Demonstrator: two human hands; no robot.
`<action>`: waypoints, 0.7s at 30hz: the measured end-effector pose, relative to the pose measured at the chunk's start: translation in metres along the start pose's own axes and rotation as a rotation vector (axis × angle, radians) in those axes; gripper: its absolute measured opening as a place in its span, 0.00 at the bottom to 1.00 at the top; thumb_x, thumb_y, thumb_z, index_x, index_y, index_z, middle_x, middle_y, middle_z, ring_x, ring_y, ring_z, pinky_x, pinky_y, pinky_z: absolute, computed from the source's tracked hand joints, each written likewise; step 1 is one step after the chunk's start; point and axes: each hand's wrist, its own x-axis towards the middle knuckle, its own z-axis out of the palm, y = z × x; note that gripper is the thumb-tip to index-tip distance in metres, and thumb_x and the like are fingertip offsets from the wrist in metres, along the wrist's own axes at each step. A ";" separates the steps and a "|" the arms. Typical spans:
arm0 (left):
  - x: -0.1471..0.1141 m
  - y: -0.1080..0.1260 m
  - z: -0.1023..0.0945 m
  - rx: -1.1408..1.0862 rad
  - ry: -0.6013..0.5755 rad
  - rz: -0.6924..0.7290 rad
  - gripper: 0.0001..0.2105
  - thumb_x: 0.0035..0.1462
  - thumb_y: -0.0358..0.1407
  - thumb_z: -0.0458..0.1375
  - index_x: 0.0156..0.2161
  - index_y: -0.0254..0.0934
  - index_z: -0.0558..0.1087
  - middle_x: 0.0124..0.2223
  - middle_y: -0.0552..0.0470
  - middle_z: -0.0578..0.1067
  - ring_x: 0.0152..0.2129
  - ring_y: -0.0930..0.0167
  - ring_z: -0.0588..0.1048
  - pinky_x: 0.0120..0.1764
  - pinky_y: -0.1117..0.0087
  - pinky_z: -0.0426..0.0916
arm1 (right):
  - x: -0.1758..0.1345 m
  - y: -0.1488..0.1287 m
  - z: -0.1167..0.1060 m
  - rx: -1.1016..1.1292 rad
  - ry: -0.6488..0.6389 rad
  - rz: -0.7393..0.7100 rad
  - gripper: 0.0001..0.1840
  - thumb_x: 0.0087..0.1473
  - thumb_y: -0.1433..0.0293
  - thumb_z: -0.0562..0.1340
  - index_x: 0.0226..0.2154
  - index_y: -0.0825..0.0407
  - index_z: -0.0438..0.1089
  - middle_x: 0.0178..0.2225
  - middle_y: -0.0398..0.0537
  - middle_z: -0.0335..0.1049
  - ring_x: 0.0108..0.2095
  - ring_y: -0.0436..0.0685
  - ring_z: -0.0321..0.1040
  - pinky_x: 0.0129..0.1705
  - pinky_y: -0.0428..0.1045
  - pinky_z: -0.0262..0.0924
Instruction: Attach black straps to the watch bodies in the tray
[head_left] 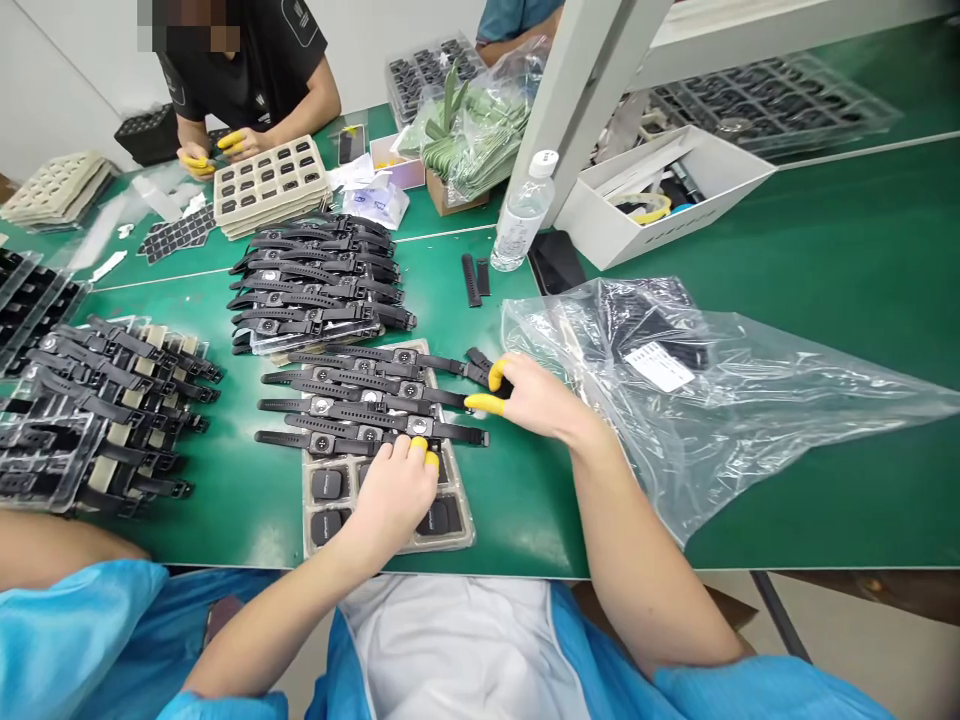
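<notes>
In the lower middle lies a plastic tray (463, 530) of square black smartwatches. Its upper rows hold smartwatches with black straps (370, 398) face down, their round sensors up. Bare watch bodies (328, 485) sit in the lower cells. My left hand (397, 490), with yellow finger cots, curls its fingers at a watch in the tray; the fingertips partly hide it. My right hand (532, 395), also in yellow cots, is at the tray's right edge, thumb and forefinger bent around loose black watch straps (480, 362). The strap between those fingers is partly hidden.
Stacked trays of strapped watches stand behind (315, 275) and at left (112, 410). Two loose straps (474, 278), a water bottle (525, 210), a white box (667, 200) and a clear plastic bag (720, 400) lie beyond and right. A co-worker (247, 90) sits opposite.
</notes>
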 end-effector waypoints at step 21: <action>0.027 -0.048 0.019 -1.511 0.387 -0.235 0.13 0.69 0.39 0.56 0.55 0.37 0.67 0.53 0.42 0.78 0.48 0.67 0.77 0.52 0.63 0.72 | -0.002 -0.037 0.016 0.991 0.356 0.213 0.15 0.62 0.54 0.60 0.43 0.45 0.60 0.25 0.36 0.58 0.20 0.51 0.53 0.23 0.48 0.52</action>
